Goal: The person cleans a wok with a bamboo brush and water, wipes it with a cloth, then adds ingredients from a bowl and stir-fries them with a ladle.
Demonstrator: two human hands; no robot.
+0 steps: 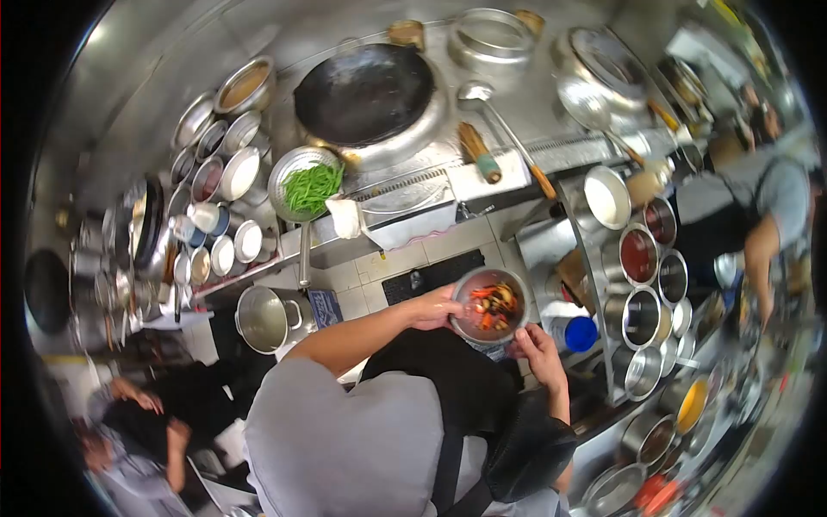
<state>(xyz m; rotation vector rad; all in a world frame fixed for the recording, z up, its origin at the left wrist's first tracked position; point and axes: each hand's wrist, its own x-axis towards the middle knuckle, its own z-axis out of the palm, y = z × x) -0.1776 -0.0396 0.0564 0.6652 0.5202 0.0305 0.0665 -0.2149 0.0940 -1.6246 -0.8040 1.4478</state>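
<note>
A metal bowl point(479, 277) is held in front of my body at waist height. Inside it lies a mix of cut food point(494, 307) in red, orange, pale and dark pieces. My left hand point(433, 308) grips the bowl's left side, thumb over the rim. At the lower right rim, my right hand point(538, 353) has its fingers curled against the bowl; some fingertips are hidden. Ahead to the left, a perforated strainer ladle point(283, 171) with green vegetables point(311, 187) rests on the counter edge, its handle pointing toward me.
A black wok point(365, 95) sits on the stove ahead. Beside it lie a ladle point(504, 125) and a bamboo brush point(476, 152). Seasoning pots point(638, 253) line the right shelf; more bowls point(240, 172) stand left. One person point(780, 198) is at right, another point(142, 431) at lower left.
</note>
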